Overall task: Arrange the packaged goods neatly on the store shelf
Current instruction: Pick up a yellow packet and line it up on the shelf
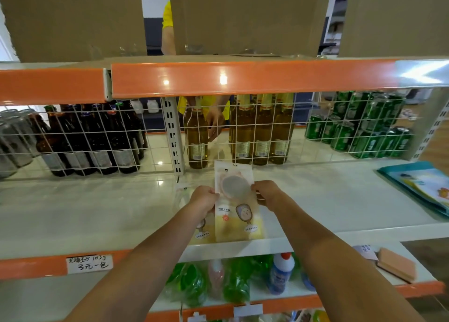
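**Both hands holding a packaged mirror over the middle shelf**

The left hand (pixel 204 200) and right hand (pixel 266 193) each pinch one side edge of a flat mirror pack (pixel 237 201), fingers curled round it. The pack stands nearly upright between them, its long axis running from the shelf's front lip away toward the wire grid (pixel 243 137); the hanger end is farthest from the wrists, the printed end nearest. A second similar pack (pixel 202 228) shows partly under the left hand. The white shelf (pixel 97 212) lies bare to either side of the hands; teal packets (pixel 420 185) lie well off beyond the right hand. Beyond the grid stand brown bottles (pixel 97 142), amber bottles (pixel 262 132) and green cans (pixel 364 129). An orange rail (pixel 243 78) bounds the room above.
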